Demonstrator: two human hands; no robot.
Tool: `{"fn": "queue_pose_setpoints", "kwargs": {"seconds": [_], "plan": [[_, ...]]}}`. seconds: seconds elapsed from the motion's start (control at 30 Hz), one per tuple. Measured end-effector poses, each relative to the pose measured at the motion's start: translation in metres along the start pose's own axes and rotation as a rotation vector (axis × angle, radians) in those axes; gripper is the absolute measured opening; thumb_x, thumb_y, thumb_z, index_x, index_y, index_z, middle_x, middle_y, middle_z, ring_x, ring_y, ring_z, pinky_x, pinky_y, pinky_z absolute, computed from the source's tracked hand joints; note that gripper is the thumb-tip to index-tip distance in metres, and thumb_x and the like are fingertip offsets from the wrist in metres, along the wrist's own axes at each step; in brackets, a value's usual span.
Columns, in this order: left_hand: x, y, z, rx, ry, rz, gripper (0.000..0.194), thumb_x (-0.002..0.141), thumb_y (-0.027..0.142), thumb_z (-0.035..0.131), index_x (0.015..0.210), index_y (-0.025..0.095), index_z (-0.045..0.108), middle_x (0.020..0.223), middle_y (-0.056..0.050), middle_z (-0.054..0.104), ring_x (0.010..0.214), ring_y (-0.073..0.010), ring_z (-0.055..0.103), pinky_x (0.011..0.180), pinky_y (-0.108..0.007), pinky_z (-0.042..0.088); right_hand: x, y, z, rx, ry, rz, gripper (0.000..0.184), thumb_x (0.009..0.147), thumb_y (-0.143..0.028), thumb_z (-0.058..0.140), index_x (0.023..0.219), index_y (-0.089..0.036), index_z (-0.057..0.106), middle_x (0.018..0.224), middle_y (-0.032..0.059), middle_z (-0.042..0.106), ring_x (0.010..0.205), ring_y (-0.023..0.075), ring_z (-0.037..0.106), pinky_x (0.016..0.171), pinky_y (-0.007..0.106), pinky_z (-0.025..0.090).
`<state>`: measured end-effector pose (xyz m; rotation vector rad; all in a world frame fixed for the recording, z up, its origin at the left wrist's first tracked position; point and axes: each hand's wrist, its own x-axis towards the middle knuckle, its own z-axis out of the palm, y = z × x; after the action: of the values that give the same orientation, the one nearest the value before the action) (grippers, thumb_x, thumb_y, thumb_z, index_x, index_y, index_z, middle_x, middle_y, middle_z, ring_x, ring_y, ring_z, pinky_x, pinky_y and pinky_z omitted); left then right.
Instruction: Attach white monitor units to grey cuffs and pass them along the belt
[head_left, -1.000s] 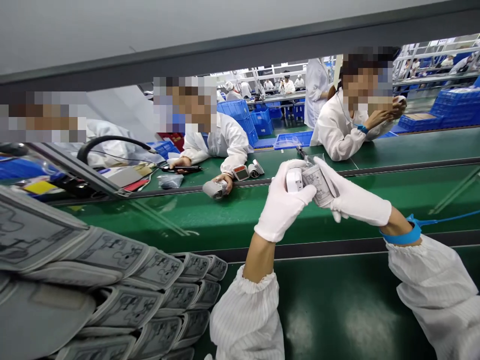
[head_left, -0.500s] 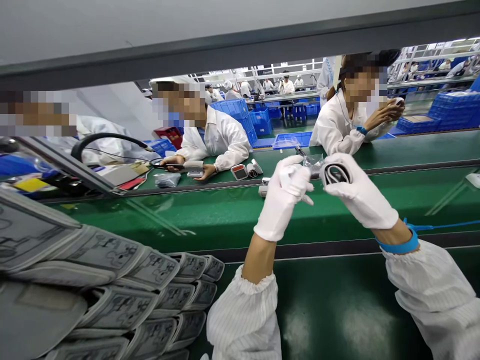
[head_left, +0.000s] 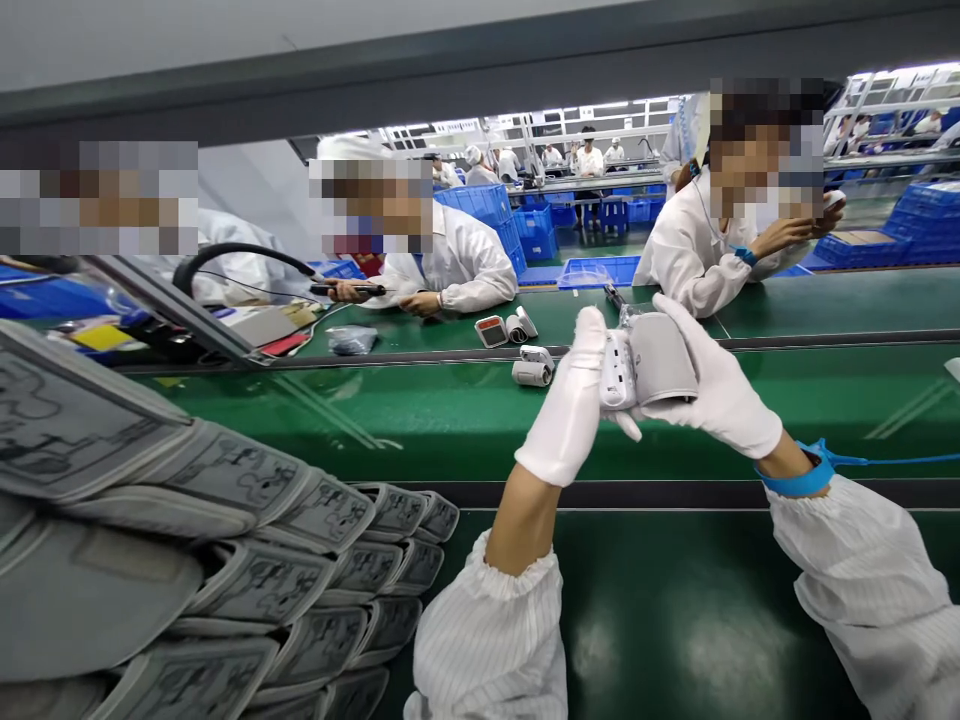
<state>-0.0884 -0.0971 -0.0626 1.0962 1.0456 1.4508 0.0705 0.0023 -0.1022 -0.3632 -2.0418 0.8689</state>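
Both gloved hands are raised over the green conveyor [head_left: 442,425], closed on a wrist blood pressure monitor. Its white body [head_left: 617,372] stands upright, ports facing me, with my left hand [head_left: 568,400] gripping its left side, thumb up. The grey cuff [head_left: 664,358] curls on the right, and my right hand [head_left: 731,395] is wrapped round it. Most of my left fingers are hidden behind the unit. A blue wrist strap [head_left: 801,478] with a cord circles my right wrist.
Stacked grey printed cuffs [head_left: 240,490] fill the lower left. Another monitor [head_left: 532,368] lies on the conveyor's far side; more [head_left: 504,328] sit on the bench beyond, near a clear plastic bag [head_left: 352,340]. Co-workers [head_left: 476,265] sit opposite. A grey beam [head_left: 450,90] crosses overhead.
My hands, apart before, have come together on the monitor. The cuff has turned from its rolled end to its outer side. The co-worker opposite has lowered the device they held.
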Motion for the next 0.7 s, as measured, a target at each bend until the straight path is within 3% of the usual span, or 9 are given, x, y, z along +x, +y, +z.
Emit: {"fn": "queue_pose_setpoints", "kwargs": {"seconds": [0.17, 0.27, 0.47, 0.6, 0.7], "plan": [[-0.003, -0.005, 0.003, 0.066, 0.073, 0.059, 0.070, 0.089, 0.085, 0.050, 0.097, 0.018, 0.068, 0.066, -0.001, 0.056, 0.053, -0.0126, 0.059, 0.041, -0.020, 0.051, -0.001, 0.000, 0.005, -0.002, 0.015, -0.019, 0.112, 0.071, -0.051, 0.095, 0.164, -0.024, 0.037, 0.159, 0.0119, 0.053, 0.145, 0.0351, 0.055, 0.123, 0.048, 0.046], [-0.001, -0.005, 0.000, 0.043, 0.058, 0.039, 0.071, 0.088, 0.087, 0.050, 0.097, 0.018, 0.067, 0.063, 0.000, 0.054, 0.052, -0.0134, 0.061, 0.039, -0.021, 0.049, -0.002, 0.003, 0.010, 0.074, 0.029, -0.002, 0.113, 0.071, -0.055, 0.093, 0.164, -0.024, 0.036, 0.160, 0.0134, 0.051, 0.144, 0.0356, 0.055, 0.122, 0.049, 0.047], [0.001, -0.001, -0.002, -0.048, -0.050, 0.036, 0.078, 0.086, 0.092, 0.042, 0.077, 0.017, 0.061, 0.054, -0.003, 0.055, 0.053, -0.0180, 0.066, 0.042, -0.024, 0.052, -0.003, 0.008, 0.014, 0.168, 0.057, -0.049, 0.113, 0.072, -0.052, 0.094, 0.164, -0.027, 0.033, 0.163, 0.0130, 0.047, 0.150, 0.0358, 0.048, 0.128, 0.054, 0.038], [-0.003, 0.002, -0.001, -0.026, -0.048, 0.010, 0.076, 0.087, 0.091, 0.041, 0.067, 0.019, 0.053, 0.052, -0.001, 0.052, 0.048, -0.0157, 0.061, 0.042, -0.025, 0.051, -0.003, 0.011, 0.014, 0.194, 0.043, -0.115, 0.108, 0.073, -0.049, 0.094, 0.162, -0.037, 0.034, 0.162, 0.0077, 0.049, 0.150, 0.0351, 0.048, 0.127, 0.058, 0.038], [-0.005, 0.003, 0.000, -0.020, -0.042, -0.001, 0.076, 0.088, 0.091, 0.039, 0.066, 0.020, 0.051, 0.051, -0.001, 0.050, 0.047, -0.0156, 0.060, 0.042, -0.025, 0.050, -0.003, 0.012, 0.015, 0.185, 0.035, -0.088, 0.113, 0.068, -0.049, 0.097, 0.161, -0.042, 0.033, 0.161, 0.0053, 0.049, 0.150, 0.0366, 0.048, 0.125, 0.059, 0.041]]}}
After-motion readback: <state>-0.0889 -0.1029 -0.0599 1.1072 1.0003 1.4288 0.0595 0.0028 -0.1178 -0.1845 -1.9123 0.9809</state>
